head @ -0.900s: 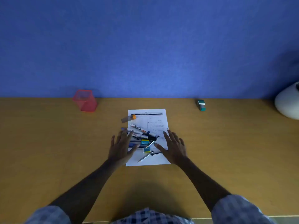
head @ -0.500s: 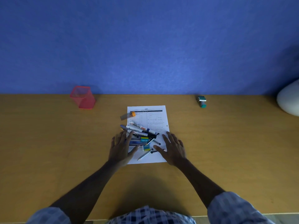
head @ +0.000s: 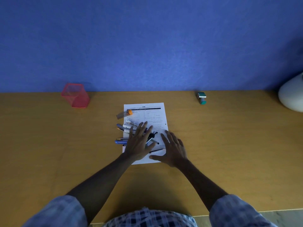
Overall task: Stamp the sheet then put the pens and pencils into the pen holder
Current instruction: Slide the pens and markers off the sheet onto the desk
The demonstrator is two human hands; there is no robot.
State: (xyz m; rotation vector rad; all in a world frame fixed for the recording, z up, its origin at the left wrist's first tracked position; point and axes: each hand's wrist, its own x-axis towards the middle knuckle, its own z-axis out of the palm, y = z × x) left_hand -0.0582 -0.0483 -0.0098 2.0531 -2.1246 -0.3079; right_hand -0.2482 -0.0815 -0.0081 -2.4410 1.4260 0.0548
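A printed white sheet (head: 155, 115) lies in the middle of the wooden desk. Several pens, pencils and markers (head: 126, 128) are piled across its left half. My left hand (head: 139, 143) lies flat over that pile, fingers spread, covering part of it. My right hand (head: 173, 148) rests open on the sheet's lower right part, beside a thin dark pen (head: 157, 151). A red mesh pen holder (head: 75, 95) stands at the back left by the wall. A teal stamp (head: 202, 97) stands at the back right.
A clear tube with an orange cap (head: 124, 114) lies at the sheet's upper left. A white rounded object (head: 291, 94) sits at the far right edge. A blue wall (head: 147, 43) closes off the back of the desk (head: 49, 145).
My left hand has slid right and forward onto the pile of pens. My right hand stays spread on the sheet's lower right.
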